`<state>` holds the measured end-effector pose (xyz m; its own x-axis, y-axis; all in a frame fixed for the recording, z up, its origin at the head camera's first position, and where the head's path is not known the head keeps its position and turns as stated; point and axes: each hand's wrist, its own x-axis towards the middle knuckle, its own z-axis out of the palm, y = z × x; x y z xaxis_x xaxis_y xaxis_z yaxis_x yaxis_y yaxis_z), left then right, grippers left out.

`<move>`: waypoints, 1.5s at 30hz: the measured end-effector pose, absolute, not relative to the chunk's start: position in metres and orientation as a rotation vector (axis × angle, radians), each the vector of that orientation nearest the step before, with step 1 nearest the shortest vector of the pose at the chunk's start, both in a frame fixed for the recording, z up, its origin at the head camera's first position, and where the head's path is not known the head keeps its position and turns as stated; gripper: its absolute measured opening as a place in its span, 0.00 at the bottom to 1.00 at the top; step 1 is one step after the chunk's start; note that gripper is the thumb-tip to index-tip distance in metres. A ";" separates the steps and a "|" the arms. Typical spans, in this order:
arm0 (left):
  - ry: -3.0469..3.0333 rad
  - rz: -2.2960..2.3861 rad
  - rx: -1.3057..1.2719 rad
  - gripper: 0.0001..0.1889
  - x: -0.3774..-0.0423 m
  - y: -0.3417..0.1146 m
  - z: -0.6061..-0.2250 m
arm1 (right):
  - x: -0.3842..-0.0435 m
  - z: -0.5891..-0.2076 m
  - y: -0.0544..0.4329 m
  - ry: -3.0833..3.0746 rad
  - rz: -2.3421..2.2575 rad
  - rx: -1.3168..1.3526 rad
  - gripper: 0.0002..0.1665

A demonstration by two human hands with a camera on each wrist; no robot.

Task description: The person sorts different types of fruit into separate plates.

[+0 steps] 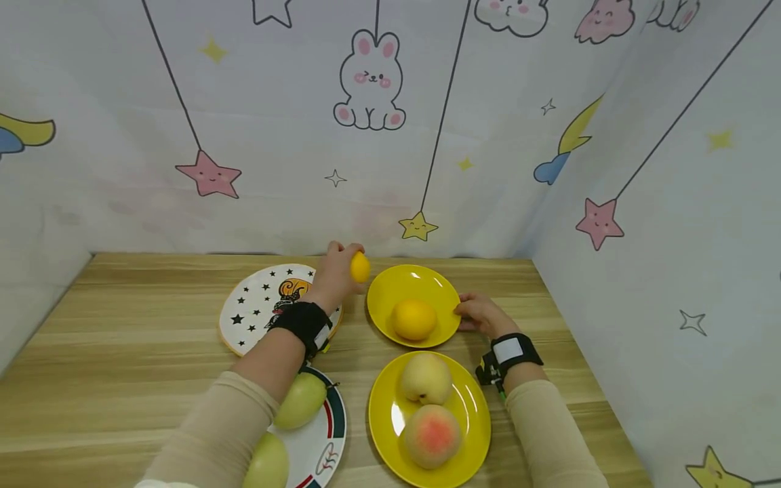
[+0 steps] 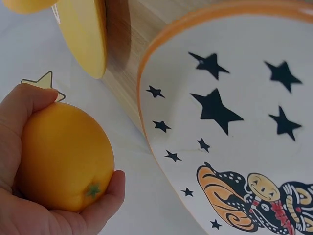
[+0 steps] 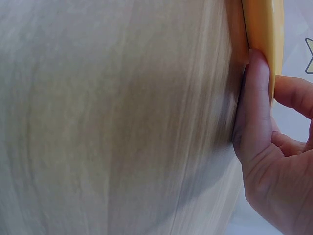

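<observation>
My left hand (image 1: 334, 276) grips an orange (image 2: 66, 156) with a green stem mark. It is raised beside the far yellow plate (image 1: 381, 291), over the right edge of a white plate with black stars (image 1: 256, 301). Another orange-yellow round fruit (image 1: 414, 320) sits in that yellow plate. At the plate's right side, my right hand (image 1: 486, 317) pinches the rim between thumb and fingers. In the right wrist view, the fingers (image 3: 257, 103) lie against the rim of the yellow plate (image 3: 261, 29), close to the wooden table.
A nearer yellow plate (image 1: 379, 434) holds a pale yellow pear-like fruit (image 1: 426, 378) and a peach (image 1: 432, 436). Left of it, a white plate with a dark green and red rim (image 1: 311, 444) bears green fruits (image 1: 301, 401), partly hidden by my left arm. A printed curtain (image 1: 274, 224) borders the table.
</observation>
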<state>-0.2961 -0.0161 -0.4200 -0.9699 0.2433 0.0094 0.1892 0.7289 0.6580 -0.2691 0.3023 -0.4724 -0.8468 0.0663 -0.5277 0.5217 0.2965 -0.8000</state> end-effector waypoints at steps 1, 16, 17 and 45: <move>2.841 1.074 0.354 0.39 -0.295 -0.013 -0.420 | -0.269 -0.472 0.302 2.177 -1.566 0.526 0.29; 2.819 1.003 0.435 0.40 -0.290 0.028 -0.431 | -0.268 -0.473 0.308 2.180 -1.569 0.508 0.28; 2.821 0.993 0.436 0.40 -0.289 0.030 -0.432 | -0.268 -0.473 0.308 2.182 -1.568 0.512 0.28; 2.845 0.939 0.416 0.39 -0.293 0.049 -0.440 | -0.269 -0.472 0.303 2.183 -1.593 0.517 0.28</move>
<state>-0.2933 0.0494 -0.4404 -0.9555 0.2941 -0.0246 0.2216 0.7700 0.5983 -0.2689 0.3027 -0.4719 -0.8569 0.0671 -0.5111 0.5072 0.2868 -0.8127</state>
